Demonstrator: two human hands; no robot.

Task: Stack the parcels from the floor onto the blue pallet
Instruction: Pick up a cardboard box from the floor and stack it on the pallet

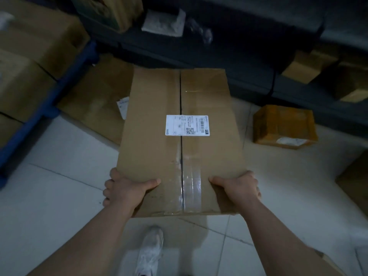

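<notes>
From the head view, a long cardboard parcel point(182, 140) is carried out in front of the body, clear of the tiled floor point(59, 176). The left hand point(124, 189) and right hand point(238, 189) each have a closed grip on its near corners, thumbs on top. This looks like the carry step. The blue pallet point(49, 100) lies to the left, already bearing boxes point(29, 56). Next comes a turn left and setting the parcel down squarely on that stack. A smaller parcel point(284, 126) waits on the floor at right.

Plain brown long cardboard parcel point(179, 140) bearing white rectangular label point(187, 125) with black print; blue pallet edge point(49, 104); pale grey tiled floor point(59, 196); white shoe point(150, 253).
</notes>
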